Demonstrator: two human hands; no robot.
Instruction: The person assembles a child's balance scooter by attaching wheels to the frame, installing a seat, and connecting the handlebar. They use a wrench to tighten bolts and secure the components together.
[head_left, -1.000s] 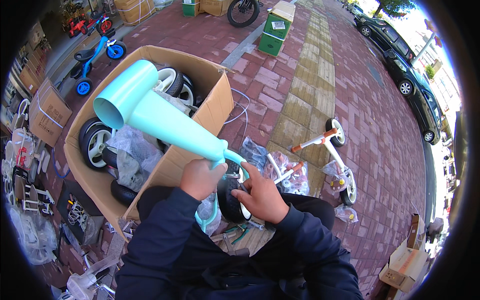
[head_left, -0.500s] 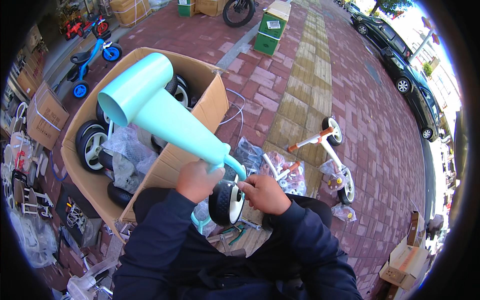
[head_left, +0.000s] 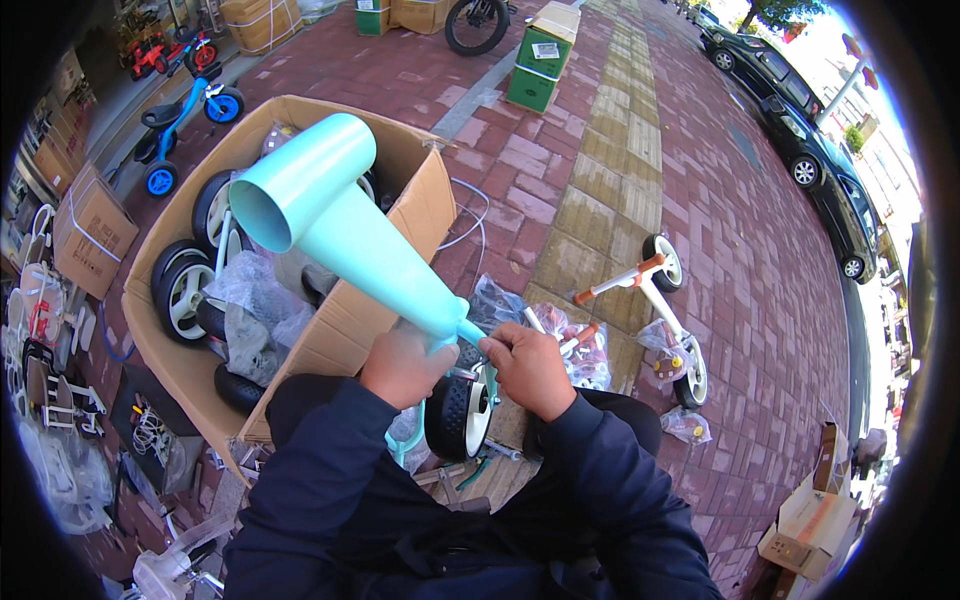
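Note:
A turquoise bike frame (head_left: 375, 262) with a wide open tube at its upper end slants up to the left over a cardboard box. My left hand (head_left: 405, 365) is closed round its lower end, where the body narrows into a fork. My right hand (head_left: 532, 368) pinches near the fork's right arm, beside the wheel; its fingertips hide whether anything small is between them. A black-tyred wheel (head_left: 455, 415) with a white hub sits at the fork below my hands. Behind it shows a turquoise curved tube (head_left: 403, 440).
The large cardboard box (head_left: 400, 225) at left holds wheels and plastic-wrapped parts. Bagged parts (head_left: 585, 360) lie ahead; hand tools (head_left: 475, 470) lie between my legs. A white balance bike (head_left: 665, 310) lies at right. Left stands a blue tricycle (head_left: 175, 125); ahead, a green carton (head_left: 540, 65).
The turquoise frame has shifted right and slightly down, with my left hand and the wheel moving along. My right hand has moved slightly up, toward the fork.

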